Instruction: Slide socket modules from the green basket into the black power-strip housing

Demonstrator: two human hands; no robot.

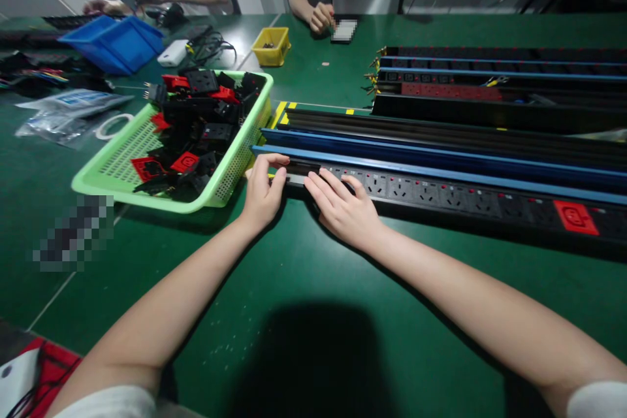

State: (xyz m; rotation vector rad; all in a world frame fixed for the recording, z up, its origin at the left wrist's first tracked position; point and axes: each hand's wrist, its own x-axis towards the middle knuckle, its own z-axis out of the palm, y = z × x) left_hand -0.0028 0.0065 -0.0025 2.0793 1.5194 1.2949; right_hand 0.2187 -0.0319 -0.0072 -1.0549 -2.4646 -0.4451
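Blue bin (115, 42): far left of the green table (304, 274), near a co-worker's hands.
Green basket (147, 163): left of centre, loaded with black and red socket modules (196, 121).
Left hand (262, 192): fingers curled over the left end of the long socket strip (441, 192), thumb on the blue rail's end; it grips that end, just beside the basket.
Right hand (343, 206): laid flat, fingers spread and open, pressing on the strip's first sockets; what lies under the palm is probably a module, but it is hidden.
Red module (575, 217): seated in the strip, far right.
Stacked strips (490, 75): behind, top right.
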